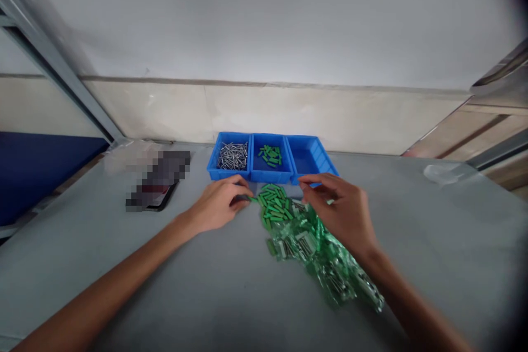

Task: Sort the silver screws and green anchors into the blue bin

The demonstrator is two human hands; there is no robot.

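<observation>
My left hand [216,204] pinches a small green part [251,198] at its fingertips, at the left edge of a loose heap of green parts [273,203]. My right hand [336,208] hovers with curled fingers above a crumpled clear green plastic bag [313,253] that holds more parts. Its fingertips are close to the front rim of a blue three-compartment tray [270,175]. The left compartment holds silver metal pins [232,155], and the middle one holds green parts [270,155]. My right fingers hide whatever they may hold.
Everything rests on a grey table [433,253] against a pale wall. A pixelated dark flat object [159,181] lies left of the tray. A clear plastic piece [445,173] lies at the far right. A dark blue panel [45,176] stands beyond the left table edge.
</observation>
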